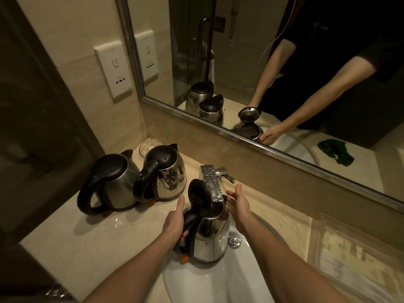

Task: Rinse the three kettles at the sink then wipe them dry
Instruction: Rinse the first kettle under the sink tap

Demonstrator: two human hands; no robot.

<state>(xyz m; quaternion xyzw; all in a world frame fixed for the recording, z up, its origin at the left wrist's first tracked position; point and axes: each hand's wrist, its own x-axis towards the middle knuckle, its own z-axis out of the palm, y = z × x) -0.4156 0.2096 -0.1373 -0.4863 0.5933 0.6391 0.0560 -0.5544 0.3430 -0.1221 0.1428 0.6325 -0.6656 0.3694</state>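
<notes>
Steel kettle (209, 239), lid up, hangs over the sink (207, 285) under the tap (213, 182), your left hand (175, 224) gripping its handle, your right hand (239, 204) straight-fingered beside it.

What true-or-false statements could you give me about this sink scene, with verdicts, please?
1. The left hand grips the handle of the held kettle above the sink. True.
2. The held kettle's lid is closed. False: the lid stands open, just under the tap.
3. The far-left kettle and the middle kettle stand on the counter with lids shut. True.
4. The right hand holds a cloth. False: its fingers are spread open beside the held kettle's top, holding nothing.
</notes>
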